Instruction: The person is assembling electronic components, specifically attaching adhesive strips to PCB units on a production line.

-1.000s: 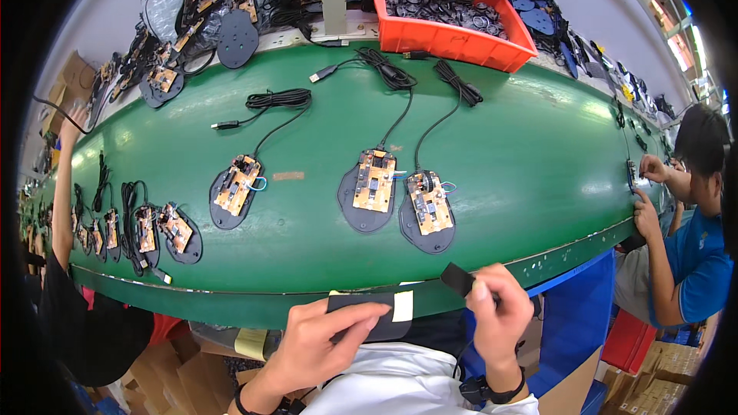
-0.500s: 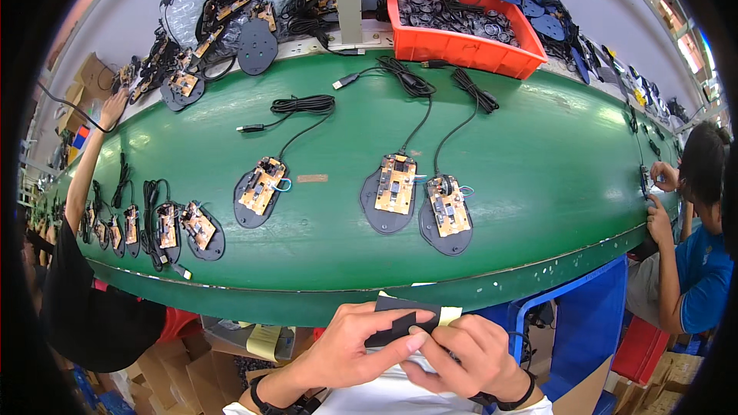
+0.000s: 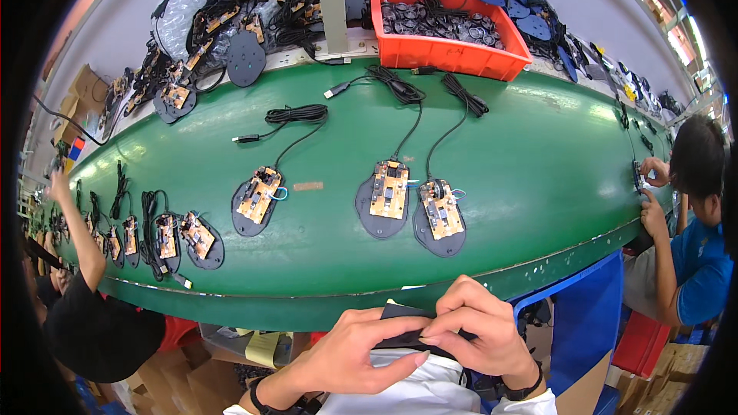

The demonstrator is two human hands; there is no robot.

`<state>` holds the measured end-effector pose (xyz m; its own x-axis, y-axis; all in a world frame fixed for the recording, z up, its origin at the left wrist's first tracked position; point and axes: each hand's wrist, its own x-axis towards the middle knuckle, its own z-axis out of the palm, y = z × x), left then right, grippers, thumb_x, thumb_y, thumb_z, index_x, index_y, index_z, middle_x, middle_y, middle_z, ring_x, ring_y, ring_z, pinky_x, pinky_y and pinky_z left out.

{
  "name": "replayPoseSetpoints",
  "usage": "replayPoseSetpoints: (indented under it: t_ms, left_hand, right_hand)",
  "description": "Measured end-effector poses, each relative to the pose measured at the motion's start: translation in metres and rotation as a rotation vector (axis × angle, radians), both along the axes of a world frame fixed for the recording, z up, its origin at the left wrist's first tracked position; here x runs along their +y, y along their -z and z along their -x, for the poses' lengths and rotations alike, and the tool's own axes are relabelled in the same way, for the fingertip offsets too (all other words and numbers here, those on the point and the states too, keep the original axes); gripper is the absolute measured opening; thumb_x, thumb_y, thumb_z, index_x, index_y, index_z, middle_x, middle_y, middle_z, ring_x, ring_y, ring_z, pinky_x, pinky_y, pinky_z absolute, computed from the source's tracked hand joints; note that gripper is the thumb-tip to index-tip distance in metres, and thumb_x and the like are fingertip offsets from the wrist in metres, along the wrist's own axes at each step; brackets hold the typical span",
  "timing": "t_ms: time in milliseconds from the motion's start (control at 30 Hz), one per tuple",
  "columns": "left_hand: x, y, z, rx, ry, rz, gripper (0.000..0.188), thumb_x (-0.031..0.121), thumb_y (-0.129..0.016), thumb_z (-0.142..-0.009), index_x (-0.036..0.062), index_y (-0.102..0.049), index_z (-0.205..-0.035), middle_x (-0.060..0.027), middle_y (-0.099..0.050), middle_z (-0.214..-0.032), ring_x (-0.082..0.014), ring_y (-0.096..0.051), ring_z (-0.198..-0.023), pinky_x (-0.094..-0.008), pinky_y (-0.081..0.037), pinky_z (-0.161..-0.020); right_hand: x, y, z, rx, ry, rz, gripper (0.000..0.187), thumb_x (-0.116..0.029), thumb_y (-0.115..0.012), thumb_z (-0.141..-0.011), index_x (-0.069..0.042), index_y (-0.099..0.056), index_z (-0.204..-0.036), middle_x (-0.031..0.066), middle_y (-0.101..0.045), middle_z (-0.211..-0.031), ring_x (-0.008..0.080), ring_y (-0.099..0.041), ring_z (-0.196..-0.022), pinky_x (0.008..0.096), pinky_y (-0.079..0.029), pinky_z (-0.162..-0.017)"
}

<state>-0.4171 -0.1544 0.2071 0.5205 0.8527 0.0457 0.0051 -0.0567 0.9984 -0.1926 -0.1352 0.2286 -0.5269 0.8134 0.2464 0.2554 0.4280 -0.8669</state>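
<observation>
In front of the belt's near edge, over my lap, I hold a small black sheet [image 3: 401, 311]. A pale yellow edge of it shows at the top. My left hand [image 3: 350, 350] grips the sheet from the left, index finger stretched along it. My right hand [image 3: 483, 330] has thumb and fingertips pinched together at the sheet's right part, and its fingers cover most of that side. Whether a separate small piece is in that pinch cannot be seen. Beyond my hands, mouse bases with tan circuit boards, one of them [image 3: 440, 219] nearest, lie on the green belt [image 3: 530, 177].
More mouse bases with coiled cables [image 3: 201, 240] line the belt's left. An orange bin [image 3: 453, 54] of small dark parts stands at the back, beside heaped boards and cables. A blue crate [image 3: 584, 323] is at my right. Co-workers sit left and right [image 3: 696, 246].
My right hand has risen and moved over the sheet's right side, covering the yellow strip there. The left co-worker's arm has drawn back from the heap. My view has shifted slightly.
</observation>
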Motion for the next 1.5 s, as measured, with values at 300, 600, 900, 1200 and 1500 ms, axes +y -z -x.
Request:
replayPoseSetpoints:
  t_ms: [300, 600, 900, 1200, 1500]
  left_hand:
    - [0.032, 0.02, -0.042, 0.293, 0.011, -0.587, 0.038, 0.026, -0.081, -0.086, 0.0002, -0.071, -0.113, -0.016, -0.068, -0.115, -0.0348, -0.056, -0.131, -0.0483, -0.05, -0.101]
    - [0.047, 0.038, -0.051, 0.512, 0.007, -0.627, 0.038, 0.032, -0.076, -0.089, 0.0002, -0.07, -0.109, -0.0145, -0.069, -0.114, -0.0315, -0.061, -0.127, -0.047, -0.05, -0.109]
    - [0.049, 0.037, -0.054, 0.548, -0.048, -0.735, 0.039, 0.037, -0.072, -0.09, 0.0003, -0.071, -0.101, -0.015, -0.071, -0.114, -0.0318, -0.067, -0.116, -0.0451, -0.056, -0.1]
    - [0.053, 0.037, -0.052, 0.547, -0.024, -0.717, 0.041, 0.04, -0.071, -0.09, 0.0007, -0.071, -0.099, -0.0156, -0.072, -0.114, -0.0333, -0.066, -0.119, -0.0472, -0.055, -0.101]
    - [0.053, 0.035, -0.05, 0.555, -0.026, -0.736, 0.041, 0.042, -0.07, -0.091, 0.0016, -0.071, -0.099, -0.0141, -0.072, -0.113, -0.031, -0.066, -0.12, -0.0463, -0.054, -0.098]
  right_hand:
    - [0.071, 0.0, -0.048, 0.068, 0.325, 0.132, 0.003, 0.0, -0.07, -0.093, 0.002, -0.068, -0.093, 0.0103, -0.073, -0.091, 0.0115, -0.063, -0.077, 0.0255, -0.047, -0.065]
    - [0.118, 0.036, -0.059, -0.123, 0.131, 0.363, 0.014, -0.004, -0.08, -0.087, 0.002, -0.072, -0.097, 0.005, -0.072, -0.084, 0.0087, -0.062, -0.071, 0.0245, -0.049, -0.062]
    - [0.125, 0.036, -0.051, -0.209, 0.048, 0.315, 0.013, -0.003, -0.08, -0.085, 0.001, -0.072, -0.095, 0.0099, -0.073, -0.087, 0.0197, -0.07, -0.073, 0.0306, -0.054, -0.063]
    - [0.118, 0.039, -0.049, -0.231, 0.026, 0.203, 0.015, 0.0, -0.081, -0.083, 0.001, -0.071, -0.094, 0.0119, -0.072, -0.086, 0.0248, -0.07, -0.074, 0.0337, -0.054, -0.063]
    - [0.118, 0.038, -0.05, -0.208, 0.068, 0.211, 0.015, 0.0, -0.08, -0.082, 0.001, -0.071, -0.094, 0.0115, -0.071, -0.083, 0.0243, -0.068, -0.069, 0.0337, -0.052, -0.059]
